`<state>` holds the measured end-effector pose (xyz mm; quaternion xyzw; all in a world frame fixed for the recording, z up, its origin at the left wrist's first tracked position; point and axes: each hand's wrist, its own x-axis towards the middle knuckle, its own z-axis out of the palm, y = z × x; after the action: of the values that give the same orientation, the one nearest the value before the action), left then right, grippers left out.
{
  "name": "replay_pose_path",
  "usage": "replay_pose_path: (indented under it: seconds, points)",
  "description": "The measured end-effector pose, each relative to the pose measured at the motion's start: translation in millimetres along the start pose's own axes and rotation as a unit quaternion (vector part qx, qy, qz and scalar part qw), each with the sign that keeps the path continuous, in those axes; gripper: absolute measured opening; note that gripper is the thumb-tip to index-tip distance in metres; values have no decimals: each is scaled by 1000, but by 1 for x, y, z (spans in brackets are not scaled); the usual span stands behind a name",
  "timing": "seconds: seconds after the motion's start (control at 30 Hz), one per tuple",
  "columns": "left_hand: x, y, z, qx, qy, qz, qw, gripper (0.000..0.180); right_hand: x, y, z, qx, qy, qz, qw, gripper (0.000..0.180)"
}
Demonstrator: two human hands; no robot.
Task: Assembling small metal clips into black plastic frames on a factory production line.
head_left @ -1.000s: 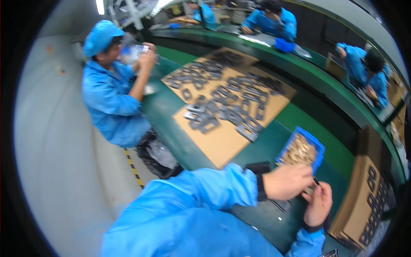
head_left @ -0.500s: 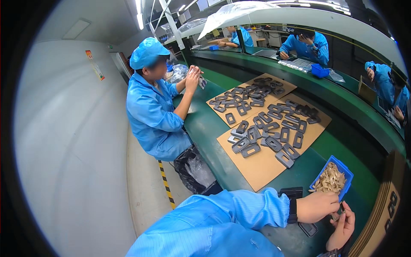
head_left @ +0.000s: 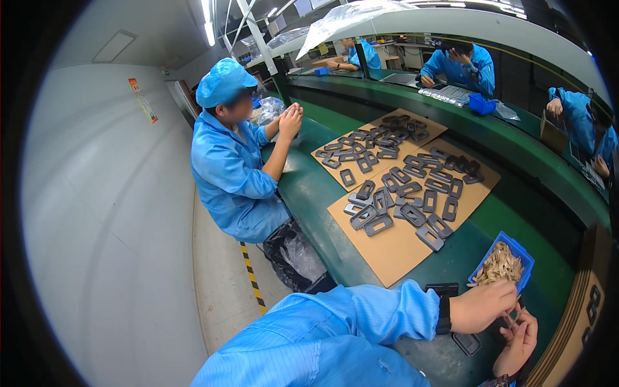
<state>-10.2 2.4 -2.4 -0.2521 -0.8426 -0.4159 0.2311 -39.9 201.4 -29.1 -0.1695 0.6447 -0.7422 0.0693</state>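
At the lower right, my left hand [head_left: 482, 307] is closed in a pinch, with its fingertips meeting those of my right hand [head_left: 518, 343]. My right hand is pinched too. Between the fingertips is a small thin piece, too small to make out. Just beyond my left hand stands a blue bin [head_left: 527, 260] heaped with beige, strip-like pieces [head_left: 499, 266]. A dark rectangular frame [head_left: 467, 343] lies on the green table below my left wrist. Another dark part [head_left: 442, 289] rests beside that wrist, partly hidden by the sleeve.
Many dark frames [head_left: 378, 224] with oblong openings are spread over cardboard sheets [head_left: 385, 266]. Stacked cardboard [head_left: 570, 316] edges the right side. A co-worker in blue [head_left: 235, 171] sits at the left, beside a black-lined bin [head_left: 293, 255]. Other people work across the conveyor.
My fingertips have shifted slightly, and the dark bit visible between them before is less plain now. At the far right, another person's raised hand has moved. The frames on the cardboard lie as before.
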Motion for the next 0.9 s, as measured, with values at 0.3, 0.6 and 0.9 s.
replay_pose_path:
  seconds: [0.3, 0.6, 0.9]
  points:
    - [0, 2, -1, -22, -1, 23, 999, 17, 1, -1, 10, 8, -88, 71, 994, 28]
    - [-3, 4, -2, -47, 7, 46, 998, 16, 2, 0, 9, 42, -83, -8, 996, 19]
    - [-2, 2, 0, -45, 33, 56, 997, 16, 2, -5, 6, -16, -70, 5, 997, 17]
